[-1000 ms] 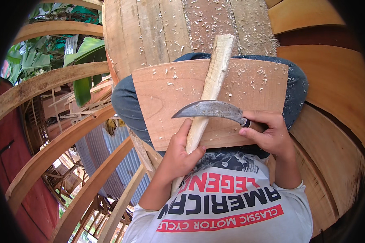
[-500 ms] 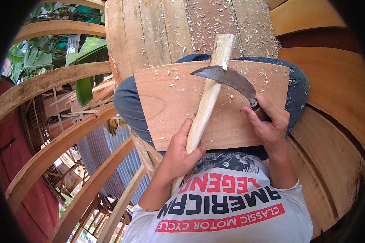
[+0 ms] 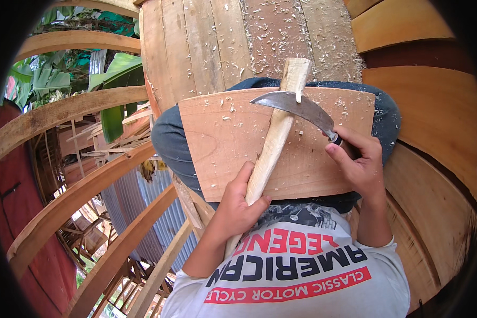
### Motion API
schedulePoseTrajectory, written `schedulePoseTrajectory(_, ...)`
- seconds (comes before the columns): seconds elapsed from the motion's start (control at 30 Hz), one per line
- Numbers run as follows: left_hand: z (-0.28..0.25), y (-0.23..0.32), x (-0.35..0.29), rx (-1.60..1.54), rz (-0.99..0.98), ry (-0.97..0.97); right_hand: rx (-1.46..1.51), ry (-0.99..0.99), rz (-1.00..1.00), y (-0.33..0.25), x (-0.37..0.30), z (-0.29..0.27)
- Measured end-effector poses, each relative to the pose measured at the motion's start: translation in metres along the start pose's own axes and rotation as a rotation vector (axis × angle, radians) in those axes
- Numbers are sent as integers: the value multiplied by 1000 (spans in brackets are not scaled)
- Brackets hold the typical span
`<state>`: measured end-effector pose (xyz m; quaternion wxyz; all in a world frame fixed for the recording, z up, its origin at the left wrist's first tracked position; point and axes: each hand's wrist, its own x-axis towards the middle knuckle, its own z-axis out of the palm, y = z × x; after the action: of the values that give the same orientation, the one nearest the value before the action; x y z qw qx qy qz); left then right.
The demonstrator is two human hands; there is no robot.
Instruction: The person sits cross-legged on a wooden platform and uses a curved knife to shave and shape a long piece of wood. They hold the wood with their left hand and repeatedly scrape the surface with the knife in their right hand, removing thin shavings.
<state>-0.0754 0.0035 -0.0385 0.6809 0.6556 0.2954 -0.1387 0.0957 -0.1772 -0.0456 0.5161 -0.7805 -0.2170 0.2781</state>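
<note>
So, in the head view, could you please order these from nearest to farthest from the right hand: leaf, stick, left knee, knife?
1. Knife: held in the right hand.
2. Stick: to its left, held in the left hand.
3. Left knee: farther left, past the stick.
4. Leaf: upper left of the picture.

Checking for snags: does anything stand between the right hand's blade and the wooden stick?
Nothing visible does. The curved blade in the right hand lies across the wooden stick near its far end, a pale sliver showing against the blade. The left hand grips lower down.
</note>
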Motion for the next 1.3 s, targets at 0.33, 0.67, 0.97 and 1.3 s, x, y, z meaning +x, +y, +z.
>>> schedulePoseTrajectory(0.33,4,3,0,71,31,37,-3,22,-72,7,-10,6)
schedulePoseTrajectory(0.67,6,10,0,172,101,71,-21,-107,-167,2,-13,19)
schedulePoseTrajectory(0.97,1,12,-1,120,90,26,13,-30,112,-1,-17,9)
schedulePoseTrajectory(1.3,0,13,1,77,68,18,-151,247,-148,15,-7,24)
